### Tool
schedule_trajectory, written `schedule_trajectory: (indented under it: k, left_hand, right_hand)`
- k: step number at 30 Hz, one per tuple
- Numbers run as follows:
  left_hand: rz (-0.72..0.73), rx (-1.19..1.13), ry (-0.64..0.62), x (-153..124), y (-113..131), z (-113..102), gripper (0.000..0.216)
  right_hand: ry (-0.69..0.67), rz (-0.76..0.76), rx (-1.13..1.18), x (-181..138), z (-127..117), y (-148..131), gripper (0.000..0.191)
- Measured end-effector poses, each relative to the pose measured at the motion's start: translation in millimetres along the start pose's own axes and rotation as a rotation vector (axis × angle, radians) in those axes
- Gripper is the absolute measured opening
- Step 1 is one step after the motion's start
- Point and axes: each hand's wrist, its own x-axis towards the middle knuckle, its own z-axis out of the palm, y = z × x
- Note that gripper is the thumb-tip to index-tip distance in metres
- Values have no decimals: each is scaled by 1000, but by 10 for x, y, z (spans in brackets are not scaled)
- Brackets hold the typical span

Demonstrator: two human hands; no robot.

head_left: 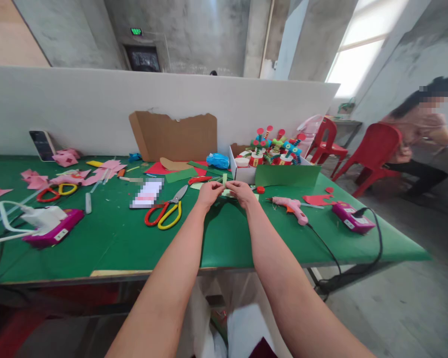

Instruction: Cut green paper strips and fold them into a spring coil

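Observation:
Both my hands meet over the middle of the green table, with fingertips pinched close together. Between them stands a small pale green paper strip (224, 177). My left hand (210, 194) is closed on its left side, my right hand (240, 192) on its right. Pale paper pieces lie just under the fingers, partly hidden. A dark green coiled paper strip (217, 179) is by the left fingertips. Left of my left hand lie scissors (170, 208) with one red and one yellow handle. To the right of my right hand are a red round piece (260, 190) and a pink glue gun (291, 209).
Behind my hands stands a white box (242, 174) of colourful paper figures (271, 146). Purple power strips (353, 219) with cables sit at both sides. A phone (147, 193), pink paper (104, 171) and a cardboard piece (175, 136) are leftward. A person sits beyond a red chair (377, 151).

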Motion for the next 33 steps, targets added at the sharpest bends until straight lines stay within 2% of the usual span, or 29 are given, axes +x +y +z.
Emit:
schedule_trajectory:
  k: [9,14,17,22,25,30,33]
  left_hand:
    - [-5,30,-24,11,5,-14,27]
    - [-39,-55,-24,-17,55,-8,30]
    - [-67,-173,-71,-42,85,-21,31]
    - [-144,-353,-251,-107,154,-87,34]
    - [-177,-388,-351,-137,185,-108,33]
    - [-142,-182,-320,-121,163,-66,31]
    - [-128,-163,-293,-106,146,-48,32]
  right_hand:
    - [65,20,-20,11,23,9,26]
    - [76,1,-41,-39,-16,-85,27]
    - [14,16,48,-66,-94,-167,29]
    - [-124,66,255,-60,-205,-210,37]
    - [-140,52,246,-50,-207,-183,34]
    - [-192,25,100,-87,-158,-183,37]
    - [-269,39,84,-132,-141,-208,38]
